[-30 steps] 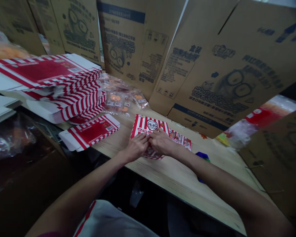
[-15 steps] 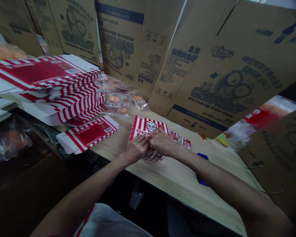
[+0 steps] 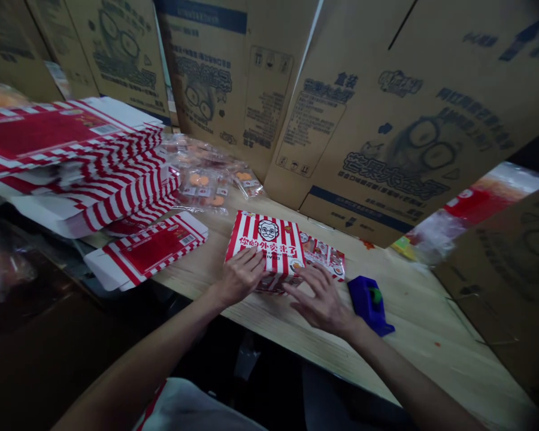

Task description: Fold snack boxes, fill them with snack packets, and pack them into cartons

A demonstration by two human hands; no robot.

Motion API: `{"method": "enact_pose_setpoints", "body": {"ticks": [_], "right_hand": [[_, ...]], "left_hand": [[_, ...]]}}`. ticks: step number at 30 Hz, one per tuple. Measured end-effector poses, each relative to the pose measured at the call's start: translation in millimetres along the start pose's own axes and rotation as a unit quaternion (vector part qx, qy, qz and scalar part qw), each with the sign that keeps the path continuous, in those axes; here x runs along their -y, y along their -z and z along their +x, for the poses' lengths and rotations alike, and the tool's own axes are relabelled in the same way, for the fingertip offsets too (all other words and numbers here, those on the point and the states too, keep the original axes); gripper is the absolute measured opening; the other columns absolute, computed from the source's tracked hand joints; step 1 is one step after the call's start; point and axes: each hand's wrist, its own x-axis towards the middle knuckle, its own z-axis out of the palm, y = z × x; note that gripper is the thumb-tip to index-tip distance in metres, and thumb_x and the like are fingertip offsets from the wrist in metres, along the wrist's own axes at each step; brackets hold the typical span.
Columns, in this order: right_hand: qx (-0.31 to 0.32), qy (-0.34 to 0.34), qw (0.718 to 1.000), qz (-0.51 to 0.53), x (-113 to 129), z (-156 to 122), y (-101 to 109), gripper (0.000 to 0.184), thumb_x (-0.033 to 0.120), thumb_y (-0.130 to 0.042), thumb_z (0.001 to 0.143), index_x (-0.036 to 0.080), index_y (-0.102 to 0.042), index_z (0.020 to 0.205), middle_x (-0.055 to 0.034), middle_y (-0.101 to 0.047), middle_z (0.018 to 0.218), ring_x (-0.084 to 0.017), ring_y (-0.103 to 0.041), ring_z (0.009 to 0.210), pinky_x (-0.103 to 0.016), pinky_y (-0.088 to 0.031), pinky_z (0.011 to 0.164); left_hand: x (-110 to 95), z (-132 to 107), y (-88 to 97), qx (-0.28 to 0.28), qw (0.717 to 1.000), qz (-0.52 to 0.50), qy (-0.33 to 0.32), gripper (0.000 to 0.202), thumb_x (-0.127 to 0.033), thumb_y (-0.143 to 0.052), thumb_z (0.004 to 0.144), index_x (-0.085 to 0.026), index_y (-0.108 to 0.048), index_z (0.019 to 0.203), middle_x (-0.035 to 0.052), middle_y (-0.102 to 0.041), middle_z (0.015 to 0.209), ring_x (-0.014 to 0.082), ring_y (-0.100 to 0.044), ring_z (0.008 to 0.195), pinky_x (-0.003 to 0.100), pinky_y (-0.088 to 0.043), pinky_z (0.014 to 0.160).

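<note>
- Head view, left hand [image 3: 240, 276]: spread, palm and fingers laid flat on the near-left part of the lid; no pinch.
- Right hand [image 3: 318, 301]: fingers spread and slightly arched, no pinch; fingertips just beside the carton's near corner, contact cannot be told.
- Red-and-white striped carton [image 3: 265, 248]: closed, lying flat between the hands, a cartoon logo on its lid.
- Method: we judge that light, even pressure from the open palm best keeps the carton square on the wood.
- Surface: pale wooden table [image 3: 431, 353]. Left of the left hand, a single flat carton blank [image 3: 148, 251] lies before a stack of blanks [image 3: 94, 173]. Beyond the hands, clear snack packets [image 3: 202, 179]. Right of the right hand, a blue tape dispenser [image 3: 369, 305].
- Room: upright printed cardboard boxes [image 3: 363, 120] wall off the far side.
</note>
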Motion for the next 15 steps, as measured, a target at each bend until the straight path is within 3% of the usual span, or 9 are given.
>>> {"method": "enact_pose_setpoints", "body": {"ticks": [3, 6, 11, 15], "right_hand": [[0.055, -0.001, 0.998, -0.032, 2.4, -1.1, -16.1, 0.058, 0.033, -0.065, 0.085, 0.035, -0.045, 0.14, -0.0142, -0.045, 0.143, -0.032, -0.04, 0.133, -0.062, -0.026, 0.109], [0.085, -0.017, 0.996, -0.033, -2.4, 12.6, -24.9, 0.061, 0.033, -0.067, 0.084, 0.033, -0.045, 0.141, -0.0163, -0.041, 0.147, -0.034, -0.036, 0.136, -0.067, -0.02, 0.109], [0.092, -0.034, 0.995, -0.009, -5.0, 25.1, -27.8, 0.061, 0.032, -0.067, 0.084, 0.034, -0.045, 0.141, -0.0145, -0.04, 0.15, -0.034, -0.034, 0.138, -0.068, -0.014, 0.11], [0.13, -0.097, 0.987, 0.015, 1.6, 33.3, -25.7, 0.06, 0.045, -0.065, 0.084, 0.031, -0.047, 0.14, -0.0184, -0.04, 0.149, -0.037, -0.031, 0.14, -0.07, -0.013, 0.108]], "left_hand": [[-0.6, -0.2, 0.7, 0.007, 1.0, 0.009, 0.002, 0.021, -0.022, -0.056, 0.091, -0.011, -0.068, 0.103, 0.0154, -0.072, 0.108, 0.0278, -0.066, 0.108, 0.042, -0.052, 0.095], [-1.2, 1.1, 3.4, 0.011, 1.0, 0.012, 0.0, 0.02, -0.02, -0.055, 0.091, -0.011, -0.068, 0.103, 0.0145, -0.073, 0.108, 0.0273, -0.065, 0.109, 0.042, -0.052, 0.096], [-0.8, 0.9, 4.4, 0.021, 1.0, 0.011, 0.002, 0.021, -0.02, -0.056, 0.09, -0.01, -0.068, 0.105, 0.014, -0.072, 0.11, 0.0277, -0.065, 0.109, 0.043, -0.053, 0.095], [-0.5, -2.6, -3.3, 0.023, 0.999, -0.003, 0.024, 0.024, -0.022, -0.058, 0.089, -0.011, -0.067, 0.108, 0.0155, -0.071, 0.113, 0.0289, -0.064, 0.112, 0.045, -0.052, 0.097]]}}
